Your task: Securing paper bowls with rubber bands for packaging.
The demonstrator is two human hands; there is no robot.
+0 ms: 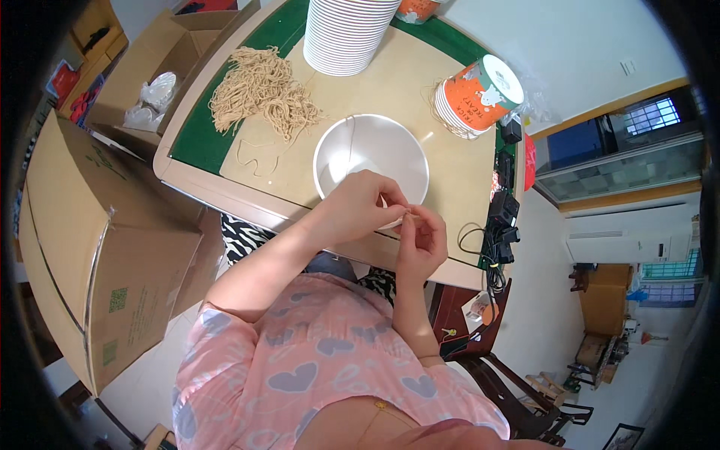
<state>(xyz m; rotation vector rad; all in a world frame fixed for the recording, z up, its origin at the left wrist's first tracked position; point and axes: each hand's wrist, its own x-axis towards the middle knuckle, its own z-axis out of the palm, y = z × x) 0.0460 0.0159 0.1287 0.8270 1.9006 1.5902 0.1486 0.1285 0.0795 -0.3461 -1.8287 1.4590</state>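
Your left hand [358, 206] and right hand [422, 241] meet near the frame's centre, fingertips closed in small pinches; what they grip is too small to tell. Just above them in the frame, the white bucket [379, 146] opens on the counter [461, 180], a tan strand [352, 133] over its far rim.

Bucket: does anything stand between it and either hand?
Nothing visible does: the left hand and right hand meet at the near rim of the bucket. The string pile lies beyond, leftward, clear of both.
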